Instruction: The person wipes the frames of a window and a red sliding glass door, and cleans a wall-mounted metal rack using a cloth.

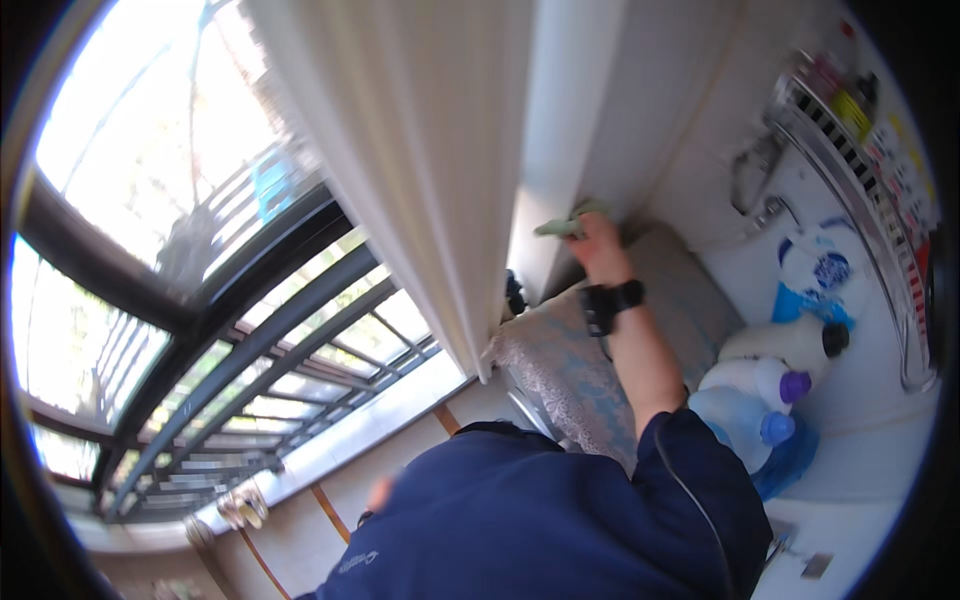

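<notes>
My right hand is closed around a pale green cloth. It is stretched out towards the foot of a white vertical pipe or post, above the back of a surface with a patterned, lace-edged cover. On that wrist sits a black band with a dark device. Of my left hand, only a small blurred part shows beside the navy shirt; its fingers cannot be made out.
Detergent bottles with a purple cap and a blue cap stand at the right wall, under a metal rack. A beige curtain or panel hangs ahead. Dark railings line the left.
</notes>
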The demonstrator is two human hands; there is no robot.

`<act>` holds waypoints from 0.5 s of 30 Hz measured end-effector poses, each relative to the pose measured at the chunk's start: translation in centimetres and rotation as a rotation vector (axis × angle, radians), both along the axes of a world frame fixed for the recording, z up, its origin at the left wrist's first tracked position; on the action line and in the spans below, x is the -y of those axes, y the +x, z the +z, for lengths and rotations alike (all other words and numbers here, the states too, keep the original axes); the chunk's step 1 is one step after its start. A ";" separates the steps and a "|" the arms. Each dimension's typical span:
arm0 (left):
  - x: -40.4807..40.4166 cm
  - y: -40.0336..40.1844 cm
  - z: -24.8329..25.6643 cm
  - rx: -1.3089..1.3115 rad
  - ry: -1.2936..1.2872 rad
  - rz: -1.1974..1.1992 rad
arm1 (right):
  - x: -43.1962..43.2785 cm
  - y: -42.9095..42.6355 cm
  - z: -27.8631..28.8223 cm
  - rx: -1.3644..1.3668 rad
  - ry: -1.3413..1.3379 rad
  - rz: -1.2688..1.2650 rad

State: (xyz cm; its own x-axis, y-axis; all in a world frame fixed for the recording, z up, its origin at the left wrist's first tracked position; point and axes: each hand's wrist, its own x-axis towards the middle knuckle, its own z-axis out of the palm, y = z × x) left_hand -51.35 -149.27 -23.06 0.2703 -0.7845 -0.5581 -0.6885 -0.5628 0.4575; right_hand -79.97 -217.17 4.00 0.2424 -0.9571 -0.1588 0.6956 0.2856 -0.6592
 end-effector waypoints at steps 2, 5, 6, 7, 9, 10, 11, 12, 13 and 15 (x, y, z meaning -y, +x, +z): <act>-2.1 -0.8 -0.7 0.044 -0.081 -0.025 | -0.8 -0.5 2.6 0.097 -0.182 0.123; -2.1 -1.5 -0.1 0.024 0.040 0.136 | -3.1 -3.0 9.1 0.065 -0.266 0.057; -1.8 -2.3 0.5 -0.012 0.139 0.279 | -4.9 -2.9 11.1 0.058 -0.312 0.047; -2.3 -2.6 1.0 -0.042 0.130 0.312 | -7.8 -3.1 13.5 0.014 -0.343 -0.007; -3.2 -2.7 1.1 -0.100 0.112 0.362 | -13.0 -2.9 15.1 -0.011 -0.431 -0.038; -4.2 -3.0 0.9 -0.105 0.108 0.349 | -14.5 -2.2 14.2 -0.086 -0.382 -0.067; -5.0 -3.3 0.5 -0.099 0.107 0.373 | -16.0 -1.4 13.3 -0.164 -0.337 -0.097; -6.2 -4.0 -0.1 -0.094 0.104 0.405 | -17.8 0.1 12.4 -0.242 -0.377 -0.008; -7.0 -4.3 -0.9 -0.073 0.106 0.470 | -18.5 0.9 10.3 -0.293 -0.340 0.051; -8.6 -4.6 -2.6 -0.062 0.095 0.520 | -22.0 4.2 8.8 -0.316 -0.297 0.237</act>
State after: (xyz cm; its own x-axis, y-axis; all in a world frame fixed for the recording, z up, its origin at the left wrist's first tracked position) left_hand -55.92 -140.68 -25.70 0.5743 -0.5010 -0.6474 -0.2811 -0.8635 0.4188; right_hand -75.81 -195.19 12.81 0.4425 -0.8967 0.0114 0.3872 0.1796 -0.9043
